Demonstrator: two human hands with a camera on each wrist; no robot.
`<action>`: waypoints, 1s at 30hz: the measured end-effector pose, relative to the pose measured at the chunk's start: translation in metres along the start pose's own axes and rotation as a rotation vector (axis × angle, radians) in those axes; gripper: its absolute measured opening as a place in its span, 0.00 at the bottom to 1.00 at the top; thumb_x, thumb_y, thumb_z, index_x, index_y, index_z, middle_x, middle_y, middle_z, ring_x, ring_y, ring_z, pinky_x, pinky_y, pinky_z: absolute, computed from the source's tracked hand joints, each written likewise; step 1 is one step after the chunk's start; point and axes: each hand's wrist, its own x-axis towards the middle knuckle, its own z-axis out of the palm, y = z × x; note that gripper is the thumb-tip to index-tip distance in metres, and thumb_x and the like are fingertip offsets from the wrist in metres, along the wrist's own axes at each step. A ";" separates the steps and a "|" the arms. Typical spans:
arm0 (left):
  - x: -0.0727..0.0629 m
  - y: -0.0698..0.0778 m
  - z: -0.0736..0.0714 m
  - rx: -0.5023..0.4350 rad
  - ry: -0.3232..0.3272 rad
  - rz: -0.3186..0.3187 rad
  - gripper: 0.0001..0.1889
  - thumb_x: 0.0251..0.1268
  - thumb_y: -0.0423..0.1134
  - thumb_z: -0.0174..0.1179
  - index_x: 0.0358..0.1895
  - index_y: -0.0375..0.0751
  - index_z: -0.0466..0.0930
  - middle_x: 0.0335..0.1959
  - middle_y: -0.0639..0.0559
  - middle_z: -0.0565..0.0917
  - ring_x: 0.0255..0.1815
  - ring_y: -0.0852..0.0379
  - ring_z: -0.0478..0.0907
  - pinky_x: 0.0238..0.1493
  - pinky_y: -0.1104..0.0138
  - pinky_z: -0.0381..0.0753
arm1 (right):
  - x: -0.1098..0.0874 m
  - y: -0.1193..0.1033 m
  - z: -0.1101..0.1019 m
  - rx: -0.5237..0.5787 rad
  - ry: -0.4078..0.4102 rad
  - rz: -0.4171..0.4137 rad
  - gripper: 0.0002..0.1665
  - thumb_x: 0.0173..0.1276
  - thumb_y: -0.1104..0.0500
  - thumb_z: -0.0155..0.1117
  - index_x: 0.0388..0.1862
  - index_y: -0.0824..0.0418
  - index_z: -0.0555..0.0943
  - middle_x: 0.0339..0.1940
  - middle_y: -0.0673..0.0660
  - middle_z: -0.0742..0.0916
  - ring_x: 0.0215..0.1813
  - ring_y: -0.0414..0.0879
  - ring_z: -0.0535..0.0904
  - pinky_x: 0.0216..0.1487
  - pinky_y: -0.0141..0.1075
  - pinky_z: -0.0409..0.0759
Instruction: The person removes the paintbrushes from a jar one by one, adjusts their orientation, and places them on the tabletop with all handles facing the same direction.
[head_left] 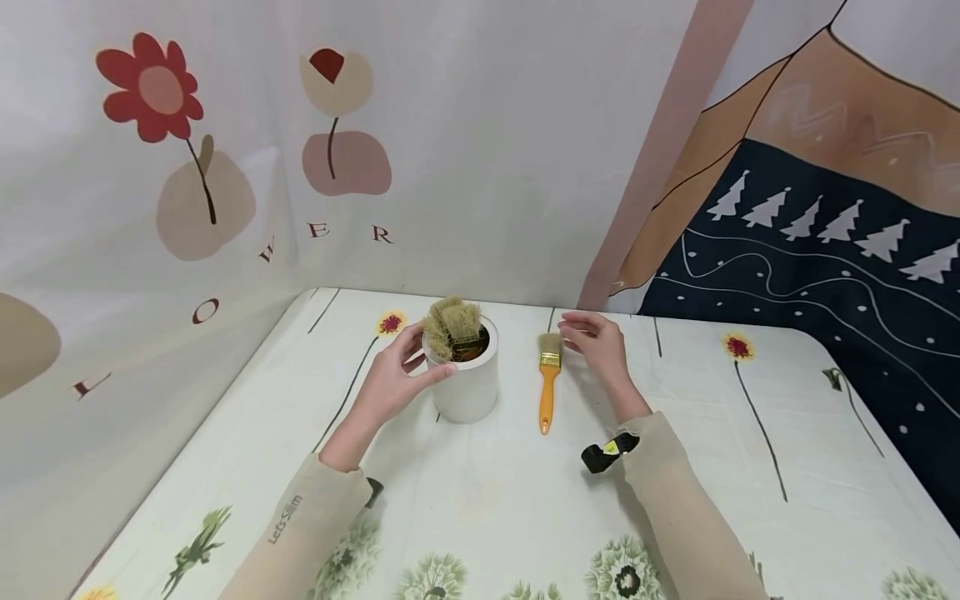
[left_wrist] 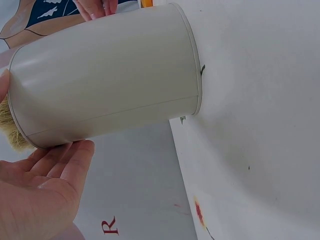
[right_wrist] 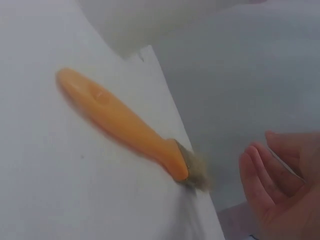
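Note:
A white cylindrical pot [head_left: 467,396] stands upright on the table. Bristles of several paintbrushes [head_left: 453,321] stick up out of its mouth; their handles are mostly hidden inside. My left hand [head_left: 390,379] holds the pot near the rim, thumb at the front and fingers along the left side. In the left wrist view those fingers [left_wrist: 75,160] touch the pot's wall. To the right of the pot lies one paintbrush [head_left: 547,392] with an orange handle, bristles pointing away from me. Beside its bristles hovers my right hand [head_left: 600,346], fingers loosely bent and holding nothing.
A white cloth with printed flowers covers the table [head_left: 510,500]. Behind it hang a pale printed curtain [head_left: 480,167] and a dark, tree-patterned cloth [head_left: 795,242]. A black strap [head_left: 600,457] hangs at the right wrist.

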 end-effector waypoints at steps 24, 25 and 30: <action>0.002 0.000 0.000 -0.010 -0.008 -0.010 0.43 0.61 0.44 0.71 0.76 0.39 0.59 0.72 0.38 0.71 0.74 0.43 0.68 0.73 0.54 0.73 | -0.027 -0.038 0.024 0.086 -0.109 -0.140 0.18 0.70 0.64 0.65 0.58 0.66 0.81 0.53 0.68 0.86 0.50 0.50 0.88 0.49 0.30 0.88; 0.002 0.000 0.000 -0.011 -0.008 -0.012 0.42 0.61 0.44 0.71 0.76 0.39 0.59 0.72 0.38 0.71 0.74 0.43 0.68 0.73 0.54 0.73 | -0.028 -0.040 0.025 0.090 -0.115 -0.144 0.18 0.70 0.64 0.65 0.57 0.66 0.81 0.53 0.68 0.86 0.50 0.50 0.88 0.49 0.30 0.88; 0.002 0.000 0.000 -0.004 -0.005 -0.015 0.42 0.61 0.43 0.71 0.76 0.39 0.60 0.72 0.37 0.71 0.74 0.43 0.68 0.73 0.54 0.73 | -0.033 -0.048 0.028 0.107 -0.144 -0.172 0.17 0.71 0.65 0.64 0.57 0.66 0.81 0.53 0.68 0.87 0.48 0.44 0.87 0.50 0.31 0.88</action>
